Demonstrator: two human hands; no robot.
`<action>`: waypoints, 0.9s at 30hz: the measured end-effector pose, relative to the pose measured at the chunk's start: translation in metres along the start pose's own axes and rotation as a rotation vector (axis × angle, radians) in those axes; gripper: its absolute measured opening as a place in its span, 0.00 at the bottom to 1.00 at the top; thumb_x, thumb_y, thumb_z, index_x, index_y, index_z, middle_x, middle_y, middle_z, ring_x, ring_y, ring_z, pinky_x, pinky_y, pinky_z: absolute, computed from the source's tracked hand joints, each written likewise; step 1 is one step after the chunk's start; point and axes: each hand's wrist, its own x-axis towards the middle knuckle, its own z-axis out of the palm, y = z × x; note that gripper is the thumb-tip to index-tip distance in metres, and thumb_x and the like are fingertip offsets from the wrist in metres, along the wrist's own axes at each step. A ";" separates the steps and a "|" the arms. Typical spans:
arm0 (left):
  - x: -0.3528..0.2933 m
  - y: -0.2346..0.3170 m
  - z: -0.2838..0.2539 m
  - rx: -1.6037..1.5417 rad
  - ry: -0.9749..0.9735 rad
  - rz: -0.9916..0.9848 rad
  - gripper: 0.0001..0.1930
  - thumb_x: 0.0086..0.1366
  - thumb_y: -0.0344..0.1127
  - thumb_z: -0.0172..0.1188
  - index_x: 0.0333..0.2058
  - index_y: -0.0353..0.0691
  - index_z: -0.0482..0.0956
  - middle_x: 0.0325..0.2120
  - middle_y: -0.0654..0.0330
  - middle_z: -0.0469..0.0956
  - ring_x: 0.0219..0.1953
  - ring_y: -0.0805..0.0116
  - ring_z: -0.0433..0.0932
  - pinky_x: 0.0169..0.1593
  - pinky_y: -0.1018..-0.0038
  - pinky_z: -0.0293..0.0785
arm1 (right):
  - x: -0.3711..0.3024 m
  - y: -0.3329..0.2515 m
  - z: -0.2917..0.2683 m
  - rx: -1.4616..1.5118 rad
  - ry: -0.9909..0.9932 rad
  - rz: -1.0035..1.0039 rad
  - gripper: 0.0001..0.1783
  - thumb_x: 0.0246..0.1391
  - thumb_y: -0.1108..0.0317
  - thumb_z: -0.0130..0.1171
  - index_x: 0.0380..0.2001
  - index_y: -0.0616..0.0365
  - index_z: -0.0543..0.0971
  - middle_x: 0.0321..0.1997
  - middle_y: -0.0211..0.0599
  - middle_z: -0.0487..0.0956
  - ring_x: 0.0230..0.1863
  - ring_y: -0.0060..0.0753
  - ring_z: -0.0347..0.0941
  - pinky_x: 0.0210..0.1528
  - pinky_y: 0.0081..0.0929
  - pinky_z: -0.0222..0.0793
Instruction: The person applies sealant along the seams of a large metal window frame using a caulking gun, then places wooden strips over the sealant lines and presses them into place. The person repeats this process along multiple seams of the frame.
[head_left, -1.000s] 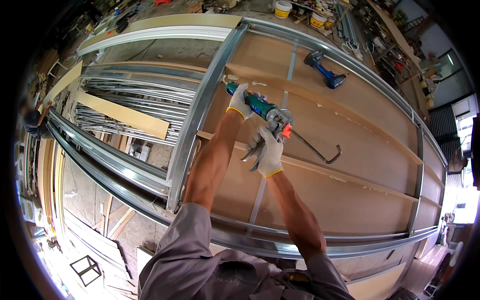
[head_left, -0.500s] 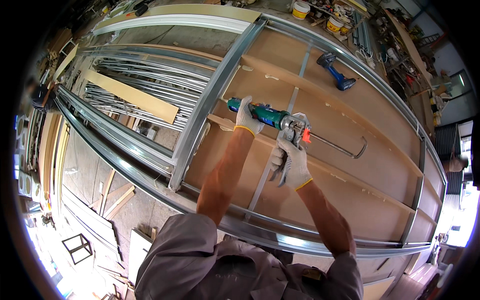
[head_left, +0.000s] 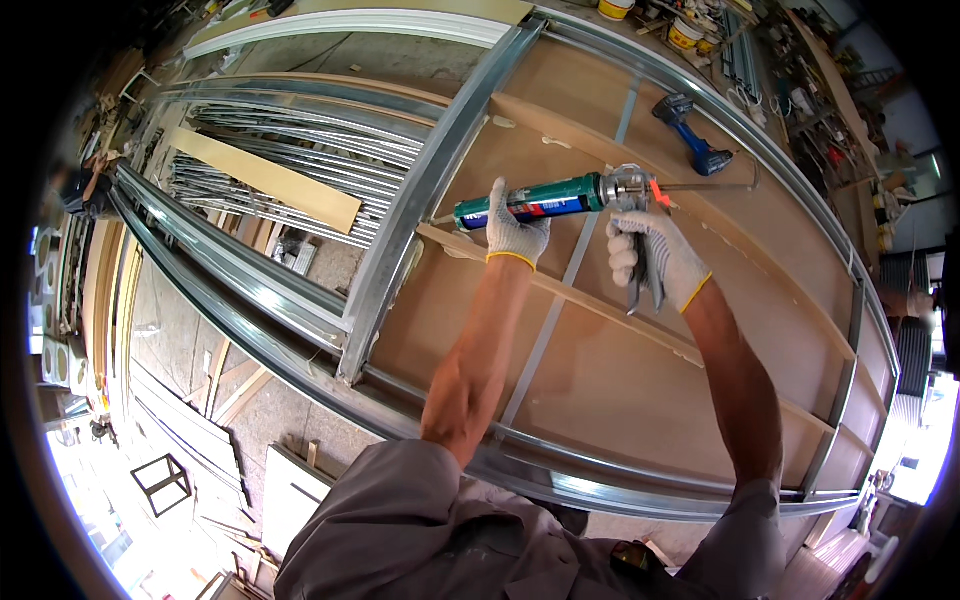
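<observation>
A caulking gun (head_left: 628, 184) holding a green cartridge (head_left: 570, 194) is in both my gloved hands above the framed brown panel (head_left: 640, 360). My left hand (head_left: 517, 232) supports the cartridge from below near its front, the thumb up along its side. My right hand (head_left: 668, 252) is wrapped round the gun's handle and trigger (head_left: 642, 272). The gun lies nearly level, its front end to the left by the wooden batten (head_left: 520, 272) and the metal frame bar (head_left: 405, 210). Its bent metal rod (head_left: 710, 187) sticks out to the right. Whether the tip touches anything, I cannot tell.
A blue cordless drill (head_left: 690, 135) lies on the panel's far side. Left of the panel are stacked metal tubes (head_left: 300, 150) with a cream board (head_left: 265, 180) on top. Yellow and white buckets (head_left: 685, 35) stand beyond the frame. Another person (head_left: 80, 190) is at the far left.
The caulking gun has swung to nearly level, its rear end rising. My right hand has moved right and farther away. My left hand has shifted slightly right. The view has shifted a little.
</observation>
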 end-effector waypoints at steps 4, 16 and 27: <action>0.024 -0.005 0.012 -0.073 -0.032 0.055 0.17 0.65 0.43 0.74 0.44 0.44 0.78 0.43 0.59 0.80 0.50 0.55 0.82 0.64 0.52 0.79 | 0.026 -0.039 -0.010 -0.085 -0.036 0.009 0.12 0.66 0.59 0.61 0.38 0.57 0.77 0.26 0.22 0.75 0.21 0.18 0.69 0.26 0.23 0.67; 0.010 -0.008 0.023 -0.101 -0.136 0.014 0.15 0.65 0.43 0.75 0.41 0.46 0.77 0.37 0.62 0.81 0.44 0.62 0.83 0.56 0.59 0.85 | 0.017 -0.052 -0.001 -0.254 -0.168 -0.108 0.19 0.68 0.59 0.62 0.52 0.62 0.78 0.43 0.40 0.83 0.44 0.38 0.83 0.54 0.44 0.81; -0.211 -0.075 -0.023 0.196 -0.361 0.016 0.13 0.69 0.39 0.71 0.46 0.45 0.77 0.39 0.60 0.82 0.44 0.64 0.83 0.53 0.62 0.83 | -0.177 0.101 -0.084 0.171 -0.187 -0.390 0.35 0.62 0.65 0.62 0.71 0.54 0.66 0.55 0.44 0.79 0.54 0.50 0.80 0.64 0.71 0.70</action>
